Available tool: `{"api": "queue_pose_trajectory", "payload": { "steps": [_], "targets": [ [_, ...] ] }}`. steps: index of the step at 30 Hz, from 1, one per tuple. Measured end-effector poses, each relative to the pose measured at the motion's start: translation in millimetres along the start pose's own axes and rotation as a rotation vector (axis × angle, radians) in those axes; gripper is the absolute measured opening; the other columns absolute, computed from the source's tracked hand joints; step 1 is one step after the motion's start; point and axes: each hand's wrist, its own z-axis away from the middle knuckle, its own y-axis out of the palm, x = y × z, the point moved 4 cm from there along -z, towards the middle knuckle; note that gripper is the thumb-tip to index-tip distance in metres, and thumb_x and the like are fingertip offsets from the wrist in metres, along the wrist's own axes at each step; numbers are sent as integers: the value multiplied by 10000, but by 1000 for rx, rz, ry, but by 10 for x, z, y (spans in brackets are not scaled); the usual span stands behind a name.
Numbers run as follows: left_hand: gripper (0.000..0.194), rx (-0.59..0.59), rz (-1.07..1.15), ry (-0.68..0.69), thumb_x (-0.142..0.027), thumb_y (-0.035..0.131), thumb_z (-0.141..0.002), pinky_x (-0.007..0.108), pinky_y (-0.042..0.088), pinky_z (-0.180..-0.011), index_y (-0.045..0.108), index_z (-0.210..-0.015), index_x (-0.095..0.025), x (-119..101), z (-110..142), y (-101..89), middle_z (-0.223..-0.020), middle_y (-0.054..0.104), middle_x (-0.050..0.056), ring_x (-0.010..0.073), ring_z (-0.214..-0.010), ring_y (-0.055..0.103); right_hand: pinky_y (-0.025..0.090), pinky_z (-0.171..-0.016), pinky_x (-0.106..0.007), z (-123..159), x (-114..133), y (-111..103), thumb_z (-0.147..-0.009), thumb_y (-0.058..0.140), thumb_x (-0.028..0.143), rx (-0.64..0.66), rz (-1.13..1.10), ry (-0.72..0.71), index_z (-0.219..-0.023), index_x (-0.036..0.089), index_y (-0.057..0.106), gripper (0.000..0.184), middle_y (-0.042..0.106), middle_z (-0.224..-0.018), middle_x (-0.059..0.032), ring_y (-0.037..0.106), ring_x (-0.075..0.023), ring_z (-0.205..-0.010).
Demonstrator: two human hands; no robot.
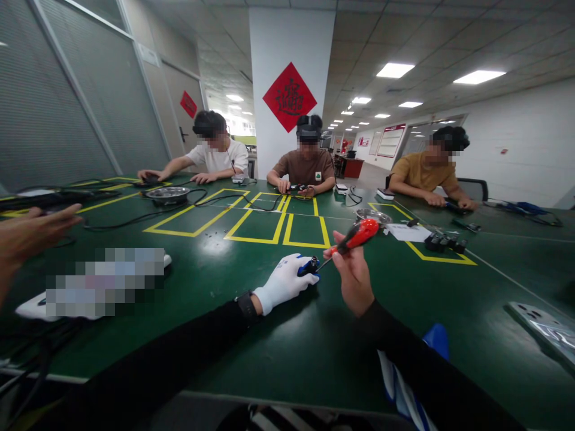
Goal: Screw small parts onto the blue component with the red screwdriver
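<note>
The room is big, with bright lights (395,70) and a fat white pillar (291,42). The bench (287,362) is wide, green and a bit shiny, with yellow tape (306,246) stuck on it in box shapes. Past it sit three people: one in white (229,158), one in brown (294,164) and one in yellow-brown (420,173). A red paper diamond (290,96) hangs on the pillar. A shiny metal bowl (167,200) sits on the left, and a phone (541,329) lies on the right.

Near the middle, the left hand (285,280) wears a white glove, and its blue-tipped fingers are wrapped around a small black part (309,267), just over the bench. The right hand (353,276) is bare, and its fingers pinch a red and black screwdriver (358,234). The thin end points down at the black part.

The work looks partway along: part and tool are both picked up and brought together. Any screw is too small to see, so I cannot tell how much turning is left. More little black blocks (444,242) stand bunched on the right; I cannot tell if they are finished.
</note>
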Motion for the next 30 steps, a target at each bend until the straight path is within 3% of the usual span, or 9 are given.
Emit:
{"api": "queue_pose_trajectory", "payload": {
  "steps": [3, 5, 8, 12, 14, 16, 20, 26, 30],
  "targets": [
    [168, 9, 0, 23, -361, 596, -784, 347, 376, -952, 642, -818, -203, 18, -12, 12, -674, 618, -21, 189, -772, 572, 439, -943, -408, -1, 38, -2, -809, 628, 274, 4, 81, -78, -940, 219, 566, 155, 564, -1095, -61, 583, -190, -950],
    [162, 14, 2, 28, -355, 604, -778, 360, 351, -995, 649, -831, -208, 26, -19, 18, -713, 634, -20, 192, -797, 578, 471, -867, -396, 3, 22, 27, -829, 605, 261, 40, 3, -65, -864, 229, 518, 100, 595, -928, -17, 603, -162, -794],
    [163, 2, 1, 13, -353, 621, -764, 361, 351, -1003, 657, -841, -214, 39, -19, 21, -762, 651, -10, 203, -847, 579, 491, -739, -349, 21, -21, 57, -869, 548, 271, 63, -136, -8, -967, 261, 476, 122, 526, -768, 45, 553, -118, -597],
    [179, -5, 7, -6, -351, 619, -764, 359, 381, -975, 658, -867, -210, 50, -8, 24, -751, 648, 1, 218, -890, 578, 468, -827, -362, 29, -25, 13, -901, 477, 326, 43, -35, 2, -1154, 251, 493, 265, 547, -926, -14, 584, -157, -792],
    [178, -4, 1, 1, -337, 626, -757, 369, 378, -984, 657, -878, -210, 52, -7, 25, -780, 656, 7, 222, -902, 581, 443, -873, -366, 19, -7, -27, -887, 511, 343, 27, 132, -39, -1110, 225, 549, 255, 569, -1015, -47, 571, -183, -901],
    [190, 7, -12, 27, -315, 647, -739, 387, 336, -1037, 656, -901, -216, 55, -10, 34, -854, 675, 9, 221, -914, 587, 451, -827, -350, 10, -9, -61, -873, 545, 351, 7, 233, -52, -1061, 211, 568, 235, 598, -1000, -53, 568, -184, -872],
    [268, 25, -25, 62, -312, 667, -726, 397, 270, -1096, 645, -980, -232, 88, -15, 66, -991, 688, 11, 223, -983, 590, 460, -653, -301, 26, -72, -75, -908, 497, 359, -16, 192, 16, -1079, 207, 503, 229, 638, -841, -21, 559, -144, -653],
    [318, 12, -14, 36, -295, 678, -716, 406, 258, -1104, 640, -1027, -239, 108, -9, 80, -1047, 687, 17, 228, -1017, 586, 474, -672, -311, 71, -80, -59, -920, 481, 346, -34, 177, -6, -1063, 212, 497, 197, 655, -807, -12, 581, -139, -626],
    [258, -3, -5, 1, -323, 675, -709, 404, 323, -1049, 660, -943, -216, 78, 2, 42, -953, 690, 30, 242, -970, 586, 480, -665, -312, 77, -74, -59, -917, 489, 336, -40, 184, -23, -1067, 211, 501, 196, 647, -782, -6, 586, -141, -623]
  ]
}}
